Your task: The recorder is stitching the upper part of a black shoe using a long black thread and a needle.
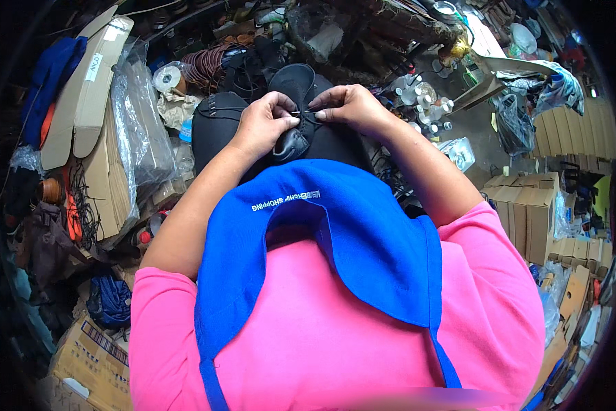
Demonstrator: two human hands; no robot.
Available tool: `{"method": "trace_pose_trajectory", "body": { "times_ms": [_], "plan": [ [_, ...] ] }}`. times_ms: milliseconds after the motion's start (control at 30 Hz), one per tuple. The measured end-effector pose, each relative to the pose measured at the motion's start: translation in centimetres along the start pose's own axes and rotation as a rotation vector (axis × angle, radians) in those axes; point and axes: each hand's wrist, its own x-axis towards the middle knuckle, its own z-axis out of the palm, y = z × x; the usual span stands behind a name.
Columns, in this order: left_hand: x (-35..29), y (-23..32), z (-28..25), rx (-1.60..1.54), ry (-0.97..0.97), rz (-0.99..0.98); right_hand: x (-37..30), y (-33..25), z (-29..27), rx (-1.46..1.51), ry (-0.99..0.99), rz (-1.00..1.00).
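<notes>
A person sits with a black shoe (pixel 296 77) on the dark-clad lap (pixel 339 147), between the thighs and toward the lap's far edge. One rounded end points away from the body; a darker, shinier part lies nearer the apron (pixel 363 219). Both hands meet over the shoe's middle.

The left hand (pixel 263 125) has thumb and forefinger pinched, apparently on a thin dark cord (pixel 307 111); a pale sliver at the tips is too small to identify. The right hand (pixel 356 111) pinches from the other side, seemingly on the same cord, its fingertips just beside the left's.

The work looks partway along: the cord is already at the shoe's middle, but no finished knot can be made out, and its ends seem yet to be secured. How many holes or stitches are done is hidden by the fingers. At the lap's far left edge, a black piece (pixel 212 109) bears a row of lacing with a cord trailing from it; whether that is a second shoe cannot be told.
</notes>
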Motion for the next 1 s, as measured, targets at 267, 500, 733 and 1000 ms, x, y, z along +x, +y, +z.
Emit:
{"method": "trace_pose_trajectory", "body": {
  "times_ms": [267,500,733,1000],
  "plan": [
    [0.4,2.0,-2.6,0.341,0.036,0.160,0.1,0.3,-0.5,0.126,-0.040,-0.033],
    [0.5,1.2,-3.3,0.574,0.042,0.342,-0.1,-0.1,-0.7,0.093,-0.084,-0.035],
    [-0.4,4.3,-5.0,0.622,-0.079,0.532,-0.2,0.3,-0.7,0.121,-0.061,0.020],
    [4.4,2.5,-3.0,0.700,0.140,0.467,-0.2,-0.1,-0.3,0.033,-0.043,0.021]
  ]
}}
